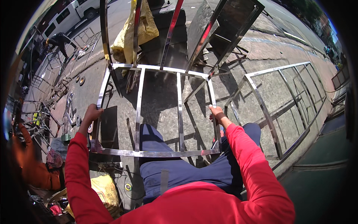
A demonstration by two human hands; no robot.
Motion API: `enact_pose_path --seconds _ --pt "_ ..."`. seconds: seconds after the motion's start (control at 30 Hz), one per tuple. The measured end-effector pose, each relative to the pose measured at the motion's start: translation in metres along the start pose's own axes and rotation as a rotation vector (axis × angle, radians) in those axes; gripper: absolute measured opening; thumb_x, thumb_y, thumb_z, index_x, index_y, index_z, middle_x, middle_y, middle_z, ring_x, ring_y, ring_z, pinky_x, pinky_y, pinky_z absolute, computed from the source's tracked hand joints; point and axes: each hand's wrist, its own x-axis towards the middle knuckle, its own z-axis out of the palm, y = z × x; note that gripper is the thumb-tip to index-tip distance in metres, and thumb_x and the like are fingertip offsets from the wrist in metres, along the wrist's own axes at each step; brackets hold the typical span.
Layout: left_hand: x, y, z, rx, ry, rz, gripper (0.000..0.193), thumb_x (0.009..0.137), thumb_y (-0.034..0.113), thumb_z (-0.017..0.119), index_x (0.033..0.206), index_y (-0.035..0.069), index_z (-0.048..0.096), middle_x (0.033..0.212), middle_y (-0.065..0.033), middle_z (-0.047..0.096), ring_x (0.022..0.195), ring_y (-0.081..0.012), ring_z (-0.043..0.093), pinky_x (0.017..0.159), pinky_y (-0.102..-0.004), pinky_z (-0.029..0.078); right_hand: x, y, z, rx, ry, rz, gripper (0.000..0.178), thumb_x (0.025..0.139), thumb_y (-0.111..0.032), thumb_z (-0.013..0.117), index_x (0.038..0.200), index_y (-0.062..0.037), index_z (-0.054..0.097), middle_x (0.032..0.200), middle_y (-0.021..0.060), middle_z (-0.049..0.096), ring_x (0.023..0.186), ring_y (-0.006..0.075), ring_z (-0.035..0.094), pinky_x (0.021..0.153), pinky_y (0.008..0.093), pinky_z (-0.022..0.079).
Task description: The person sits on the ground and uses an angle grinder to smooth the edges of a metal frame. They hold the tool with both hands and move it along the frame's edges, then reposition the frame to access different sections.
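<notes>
A shiny metal frame (140,100) of square tubing stands in front of me, its near bar above my thighs. Two crossbars run along its flat part, and several tall uprights (171,31) rise from its far edge. My left hand (93,112) is closed around the left side tube. On the opposite side tube my right hand (218,114) is closed, thumb on top. Both hands grip at about the same distance from me, and the fingers under the tubes are partly hidden.
Another metal frame (260,99) lies at the right. Beyond my frame are a yellow sack (147,28) and dark boards (203,30). Left are a person in orange (35,164), another yellow sack (104,190) and cables. A bent-over person (59,40) and a white van (69,15) appear farther off.
</notes>
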Motion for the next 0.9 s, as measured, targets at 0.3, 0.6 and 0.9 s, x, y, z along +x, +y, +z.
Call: enact_pose_path --seconds 0.3,0.6,0.9 --pt "-0.023 0.066 -0.009 0.093 0.08 0.041 0.045 0.074 0.031 0.075 0.085 -0.011 0.063 0.074 -0.0212 0.067 0.064 -0.0301 0.067 0.063 -0.0419 0.053 -0.008 0.011 -0.024 0.349 -0.014 0.045 0.053 0.095 -0.053 0.055 0.107 -0.0009 0.053 0.075 0.0146 0.062 0.057 0.0237 0.062 0.05 0.0389 0.052" --pt "-0.026 0.127 -0.009 -0.552 -0.185 -0.193 0.032 0.084 0.027 0.077 0.088 0.004 0.056 0.065 -0.0068 0.06 0.048 -0.0155 0.056 0.043 -0.0316 0.047 -0.011 0.009 -0.037 0.407 0.029 -0.024 0.059 0.087 -0.059 0.065 0.087 -0.0011 0.054 0.065 0.0135 0.059 0.05 0.0235 0.061 0.044 0.037 0.049" --pt "-0.03 0.13 -0.009 -0.466 -0.089 -0.167 0.019 0.081 0.015 0.074 0.082 0.002 0.06 0.063 -0.0044 0.058 0.046 -0.0126 0.053 0.044 -0.0297 0.045 0.012 -0.001 -0.032 0.39 0.091 -0.083 0.055 0.085 -0.055 0.071 0.079 -0.0035 0.052 0.062 0.0066 0.052 0.049 0.0182 0.054 0.044 0.0344 0.043"
